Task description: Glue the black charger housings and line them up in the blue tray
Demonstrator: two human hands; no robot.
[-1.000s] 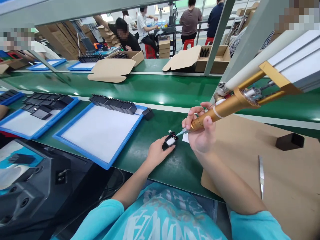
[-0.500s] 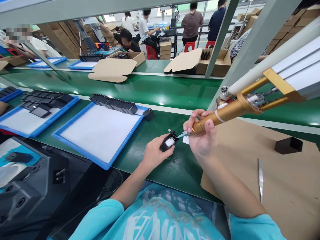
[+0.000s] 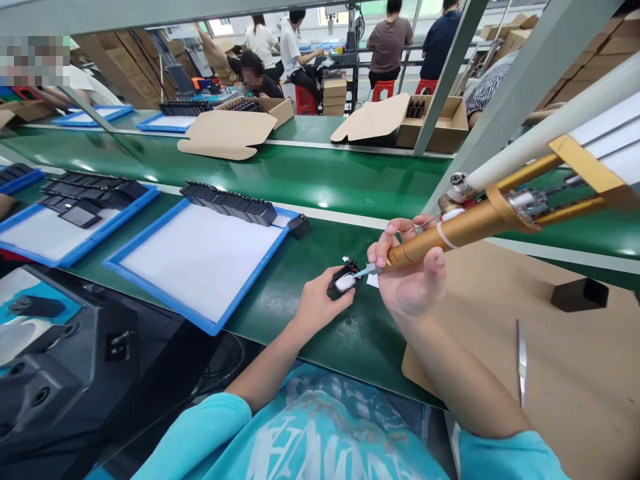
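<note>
My left hand (image 3: 323, 303) is closed around a small black plastic housing (image 3: 332, 288), its open side up, with a white part (image 3: 345, 283) and some thin wires inside. My right hand (image 3: 407, 280) grips the front end of a gold glue dispenser (image 3: 463, 223), thumb raised off the barrel. The dispenser's pale blue nozzle (image 3: 364, 271) reaches into the housing's opening; whether its tip touches anything inside I cannot tell. A scrap of white paper (image 3: 373, 280) lies behind the nozzle on the green bench.
Left of my hands sits a blue-rimmed tray (image 3: 217, 327) with a row of black housings (image 3: 230, 203); a single black housing (image 3: 300, 227) stands at its corner. To the right, cardboard (image 3: 470, 320) carries tweezers (image 3: 521, 360) and a black case (image 3: 580, 295). Co-workers sit beyond the conveyor (image 3: 310, 177).
My left hand has moved the black housing slightly to the right, and the nozzle now reaches further over its opening. My right hand still holds the dispenser. The view has shifted slightly.
</note>
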